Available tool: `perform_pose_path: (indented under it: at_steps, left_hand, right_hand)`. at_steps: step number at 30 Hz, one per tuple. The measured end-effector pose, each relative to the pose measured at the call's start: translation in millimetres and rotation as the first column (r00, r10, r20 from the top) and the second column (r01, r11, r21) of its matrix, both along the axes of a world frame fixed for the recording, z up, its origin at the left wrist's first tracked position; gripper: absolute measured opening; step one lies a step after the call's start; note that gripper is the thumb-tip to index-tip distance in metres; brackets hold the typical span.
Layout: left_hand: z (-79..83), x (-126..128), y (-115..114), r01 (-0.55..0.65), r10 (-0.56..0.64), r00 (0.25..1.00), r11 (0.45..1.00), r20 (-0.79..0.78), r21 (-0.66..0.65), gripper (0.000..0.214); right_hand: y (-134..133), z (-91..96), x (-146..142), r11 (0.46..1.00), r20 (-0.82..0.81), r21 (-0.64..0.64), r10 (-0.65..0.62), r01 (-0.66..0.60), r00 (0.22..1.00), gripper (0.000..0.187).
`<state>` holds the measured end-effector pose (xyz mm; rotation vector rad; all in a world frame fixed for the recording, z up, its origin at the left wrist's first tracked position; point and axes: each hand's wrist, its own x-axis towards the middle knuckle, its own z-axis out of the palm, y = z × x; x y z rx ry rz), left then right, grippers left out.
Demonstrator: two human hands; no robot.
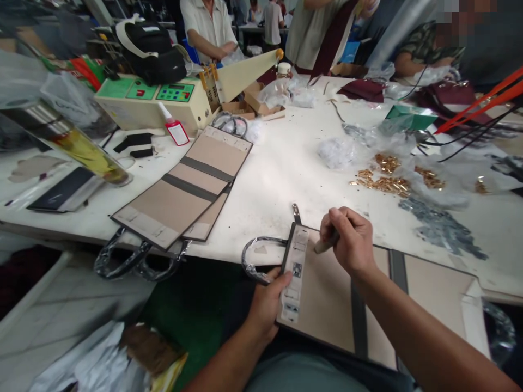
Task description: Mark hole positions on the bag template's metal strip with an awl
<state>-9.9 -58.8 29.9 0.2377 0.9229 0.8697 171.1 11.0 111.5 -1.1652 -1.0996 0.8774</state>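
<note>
A flat handbag panel (326, 294), beige with dark crosswise strips, lies partly over the table's front edge and my lap. My left hand (269, 302) grips its left edge, thumb on top beside a pale strip (301, 277) with small metal pieces. A plastic-wrapped handle (250, 255) loops out from that edge, and a small metal-ended tab (296, 212) sticks out at the top corner. My right hand (349, 239) is closed above the panel around a short, blunt, grey-brown tool (326, 244); its exact kind I cannot make out.
Similar panels (196, 174) lie stacked to the left with wrapped handles overhanging the edge. Behind them are a red glue bottle (176, 129) and a cream machine (159, 103). A tilted-looking bottle (85, 147) stands far left. Gold fittings (384, 182) and grey metal pieces (443, 223) lie right. People work opposite.
</note>
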Motion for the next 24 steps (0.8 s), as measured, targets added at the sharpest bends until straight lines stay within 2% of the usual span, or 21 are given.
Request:
perform_pose_path:
  at_steps: [2, 5, 8, 13, 16, 20, 24]
  left_hand:
    - [1.0, 1, 0, -0.008, 0.008, 1.0, 1.0, -0.013, -0.011, 0.056]
    - [2.5, 2, 0, -0.016, 0.016, 1.0, 1.0, -0.025, -0.022, 0.055]
    - [4.5, 3, 0, -0.022, 0.021, 0.999, 0.999, -0.03, -0.026, 0.054]
    - [9.3, 8, 2, -0.032, 0.031, 0.999, 0.999, -0.018, -0.036, 0.053]
    - [11.0, 11, 4, -0.042, 0.041, 0.999, 0.999, -0.007, -0.033, 0.053]
    - [10.1, 11, 4, -0.052, 0.052, 0.999, 0.998, -0.008, -0.028, 0.054]
    - [6.5, 10, 2, -0.055, 0.054, 0.998, 0.998, -0.008, -0.028, 0.053]
  right_hand:
    - [-2, -8.3, 1, 1.0, 0.02, 0.008, -0.023, 0.023, 1.0, 0.044]
    - [-6, -10.9, 2, 1.0, 0.006, -0.017, -0.02, 0.02, 1.0, 0.042]
    - [-12, -7.4, -3, 0.999, -0.109, -0.03, -0.015, 0.012, 0.994, 0.04]
    - [-21, 0.1, -18, 0.999, -0.339, 0.041, -0.006, 0.021, 0.941, 0.043]
    - [-23, -0.4, -24, 1.0, -0.414, 0.006, 0.004, -0.002, 0.91, 0.045]
    - [-22, -4.7, -24, 0.998, -0.516, -0.066, -0.046, 0.014, 0.855, 0.047]
    - [-22, -10.0, -23, 0.999, -0.556, -0.054, -0.037, 0.009, 0.831, 0.049]
